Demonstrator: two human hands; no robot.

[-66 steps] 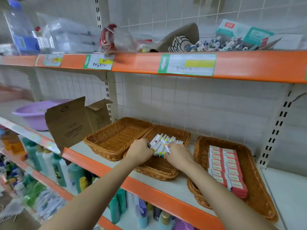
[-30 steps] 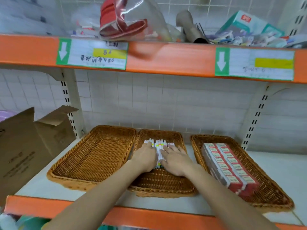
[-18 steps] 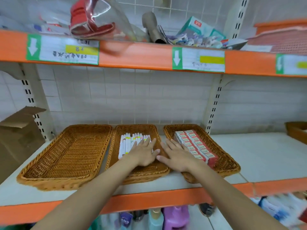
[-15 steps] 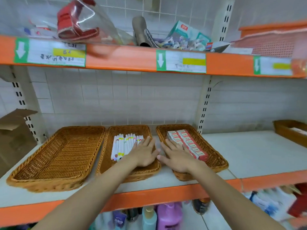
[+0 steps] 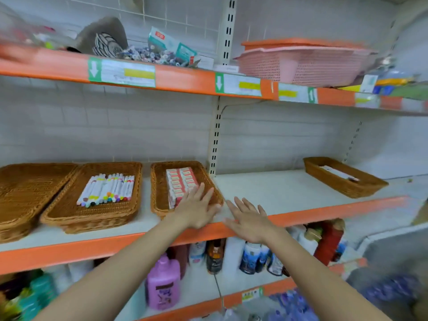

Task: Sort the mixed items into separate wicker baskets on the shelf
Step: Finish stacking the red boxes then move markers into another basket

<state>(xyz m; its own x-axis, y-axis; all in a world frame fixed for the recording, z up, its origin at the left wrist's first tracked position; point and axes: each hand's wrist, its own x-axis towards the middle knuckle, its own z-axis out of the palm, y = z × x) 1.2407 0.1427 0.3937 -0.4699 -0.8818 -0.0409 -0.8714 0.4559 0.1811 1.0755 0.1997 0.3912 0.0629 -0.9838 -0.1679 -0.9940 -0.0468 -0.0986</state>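
**Bare arms, bare hands**

Two forearms reach in from the lower edge, both uncovered, no sleeve showing. The left hand (image 5: 196, 210) and right hand (image 5: 251, 222) are bare, five slim fingers showing on each, nails short and plain.

Both bare forearms extend forward and up from the lower frame edge, converging slightly. Left hand (image 5: 196, 210): palm down, fingers straight and together, thumb out to the right. Right hand (image 5: 251, 220): palm down, fingers straight, slightly spread. The 2 hands lie just beside each other, holding nothing.
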